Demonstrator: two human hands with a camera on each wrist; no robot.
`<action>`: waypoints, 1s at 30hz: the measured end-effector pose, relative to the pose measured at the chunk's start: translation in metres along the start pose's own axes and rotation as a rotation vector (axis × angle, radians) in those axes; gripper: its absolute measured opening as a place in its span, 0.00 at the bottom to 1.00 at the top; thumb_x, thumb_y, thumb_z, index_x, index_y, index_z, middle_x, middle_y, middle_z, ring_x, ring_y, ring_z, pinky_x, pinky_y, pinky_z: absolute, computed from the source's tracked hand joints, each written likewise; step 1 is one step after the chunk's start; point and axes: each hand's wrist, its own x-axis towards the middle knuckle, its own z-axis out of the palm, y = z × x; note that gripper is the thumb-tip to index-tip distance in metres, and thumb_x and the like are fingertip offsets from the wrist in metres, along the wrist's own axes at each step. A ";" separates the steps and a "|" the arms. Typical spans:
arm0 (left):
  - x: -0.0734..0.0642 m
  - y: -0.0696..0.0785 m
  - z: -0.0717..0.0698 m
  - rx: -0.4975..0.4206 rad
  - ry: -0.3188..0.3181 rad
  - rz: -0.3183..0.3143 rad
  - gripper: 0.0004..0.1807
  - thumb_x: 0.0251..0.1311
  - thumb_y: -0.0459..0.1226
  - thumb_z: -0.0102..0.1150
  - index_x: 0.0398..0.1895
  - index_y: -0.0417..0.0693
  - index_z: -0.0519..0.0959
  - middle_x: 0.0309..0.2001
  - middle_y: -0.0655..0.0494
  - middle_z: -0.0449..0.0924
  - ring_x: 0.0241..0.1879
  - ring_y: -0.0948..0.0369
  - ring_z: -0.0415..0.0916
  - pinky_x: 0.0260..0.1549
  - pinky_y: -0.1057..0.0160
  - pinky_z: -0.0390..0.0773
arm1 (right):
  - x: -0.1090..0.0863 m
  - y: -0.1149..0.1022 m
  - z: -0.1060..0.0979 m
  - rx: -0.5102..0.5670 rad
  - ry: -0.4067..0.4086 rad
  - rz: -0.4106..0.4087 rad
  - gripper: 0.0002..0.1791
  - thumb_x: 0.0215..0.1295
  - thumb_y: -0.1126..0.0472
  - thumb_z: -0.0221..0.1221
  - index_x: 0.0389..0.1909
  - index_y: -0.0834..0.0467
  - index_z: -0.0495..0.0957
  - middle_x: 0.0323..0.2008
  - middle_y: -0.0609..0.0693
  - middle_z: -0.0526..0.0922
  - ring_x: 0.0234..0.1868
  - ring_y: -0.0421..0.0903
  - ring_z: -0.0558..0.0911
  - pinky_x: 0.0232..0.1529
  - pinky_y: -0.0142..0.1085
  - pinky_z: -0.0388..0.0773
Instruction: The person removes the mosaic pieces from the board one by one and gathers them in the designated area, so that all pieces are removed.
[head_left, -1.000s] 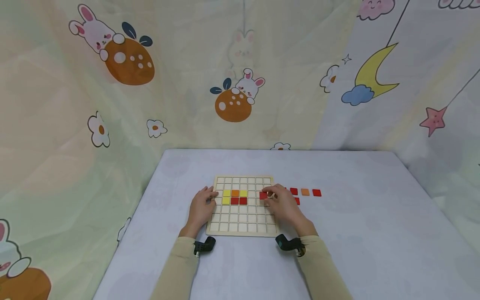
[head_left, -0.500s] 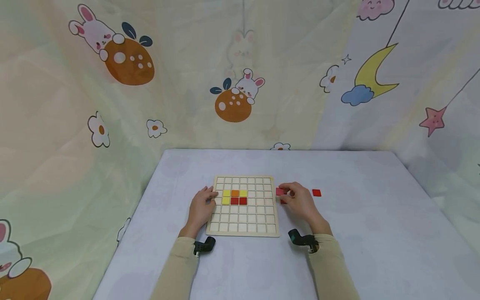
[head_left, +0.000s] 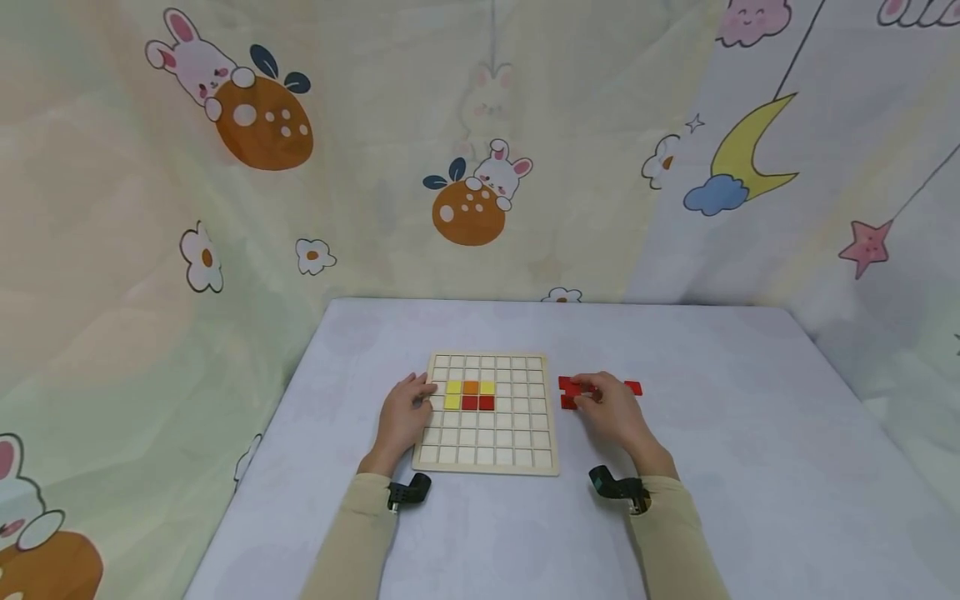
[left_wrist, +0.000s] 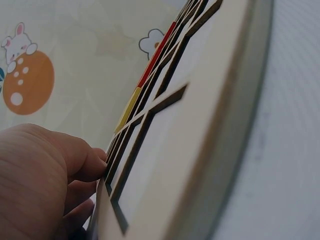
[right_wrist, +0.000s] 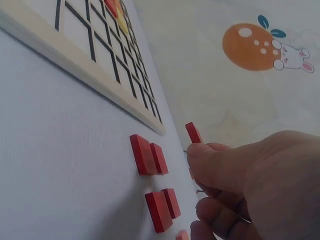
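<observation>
My right hand (head_left: 617, 412) pinches a small red square tile (right_wrist: 193, 132) by its edge, thumb against fingers, above the table right of the wooden grid board (head_left: 487, 466). Several red tiles (right_wrist: 143, 155) lie just under that hand, which partly hides them in the head view. At the board's left edge my left hand (head_left: 405, 417) holds the rim with bent fingers; in the left wrist view the fingertips (left_wrist: 92, 169) touch the rim. A small group of coloured tiles fills squares on the board: yellow tiles (head_left: 452, 402), an orange tile (head_left: 471, 387) and red tiles (head_left: 486, 402).
Another red tile (head_left: 634, 387) lies at the right end of the loose tiles. The board lies flat on a table with a pale cloth (head_left: 750, 467). Behind stands a fabric backdrop (head_left: 360, 167) with cartoon prints. Each wrist wears a black camera (head_left: 410, 492).
My right hand has moved right, from the board's right edge to above the loose tiles, with a red tile in its fingers. My left hand has stayed at the board's edge.
</observation>
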 end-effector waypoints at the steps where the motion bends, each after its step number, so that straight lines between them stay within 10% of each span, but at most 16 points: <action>1: 0.000 0.000 0.000 0.002 0.000 0.001 0.17 0.62 0.30 0.54 0.52 0.44 0.83 0.66 0.50 0.71 0.72 0.51 0.57 0.71 0.48 0.56 | -0.001 0.003 -0.001 -0.001 0.003 -0.003 0.19 0.64 0.64 0.62 0.57 0.57 0.79 0.47 0.54 0.80 0.44 0.51 0.76 0.43 0.42 0.78; 30: 0.001 0.002 0.001 -0.007 0.009 -0.011 0.17 0.61 0.29 0.55 0.51 0.44 0.84 0.66 0.49 0.71 0.72 0.51 0.58 0.70 0.47 0.57 | -0.014 0.055 -0.031 -0.022 -0.013 0.067 0.20 0.65 0.65 0.61 0.58 0.60 0.77 0.48 0.58 0.79 0.46 0.55 0.76 0.45 0.46 0.79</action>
